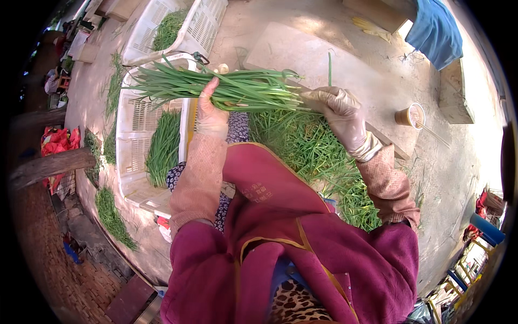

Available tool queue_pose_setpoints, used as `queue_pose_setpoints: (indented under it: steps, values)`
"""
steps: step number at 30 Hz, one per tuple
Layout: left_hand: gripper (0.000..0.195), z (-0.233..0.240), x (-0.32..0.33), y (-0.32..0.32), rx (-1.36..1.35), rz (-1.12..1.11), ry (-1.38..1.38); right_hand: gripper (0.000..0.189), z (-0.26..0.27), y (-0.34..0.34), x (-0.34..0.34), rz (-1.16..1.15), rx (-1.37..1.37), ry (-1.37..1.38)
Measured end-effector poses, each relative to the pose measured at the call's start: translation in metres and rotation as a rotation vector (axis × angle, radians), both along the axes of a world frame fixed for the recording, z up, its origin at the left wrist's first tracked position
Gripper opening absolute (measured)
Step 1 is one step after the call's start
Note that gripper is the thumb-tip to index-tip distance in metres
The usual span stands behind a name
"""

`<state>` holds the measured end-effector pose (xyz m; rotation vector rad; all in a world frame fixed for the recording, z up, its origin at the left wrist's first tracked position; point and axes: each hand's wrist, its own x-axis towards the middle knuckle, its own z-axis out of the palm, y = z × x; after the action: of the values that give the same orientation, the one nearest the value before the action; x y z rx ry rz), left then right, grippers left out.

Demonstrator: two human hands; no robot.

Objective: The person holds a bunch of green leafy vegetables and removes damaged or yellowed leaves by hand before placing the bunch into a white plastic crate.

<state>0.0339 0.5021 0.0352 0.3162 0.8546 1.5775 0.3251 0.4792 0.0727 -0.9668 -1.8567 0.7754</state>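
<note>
A thick bunch of garlic chives (247,87) lies level across my left hand (212,111), which grips it around the middle with the thumb on top. Its leaf tips point left and its pale stem ends point right. At those ends, my right hand (340,115), in a thin whitish glove, has its fingers pinched together on thin stems; the exact hold is partly hidden. One green blade (330,69) stands out just beyond the right knuckles. Below the bunch, a heap of loose chives (307,148) spreads over the ground between my arms.
To the left, a white plastic crate (123,162) holds chives laid lengthwise (164,148). Another white crate (206,28) with greens stands beyond it. A flat board (283,48) lies ahead. On the right are a drink cup with a straw (410,116), a blue cloth (435,34) and yellow gloves (370,28).
</note>
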Motion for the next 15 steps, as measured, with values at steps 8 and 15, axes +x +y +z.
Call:
queue_pose_setpoints:
  steps: [8, 15]
  values:
    - [0.042, 0.037, -0.023, -0.104, -0.114, 0.323, -0.057, 0.024, -0.018, -0.043, -0.065, -0.037, 0.421, -0.312]
    - [0.042, 0.026, -0.052, -0.178, -0.040, 0.289, -0.168, 0.008, -0.011, -0.075, -0.101, 0.052, 0.445, -0.184]
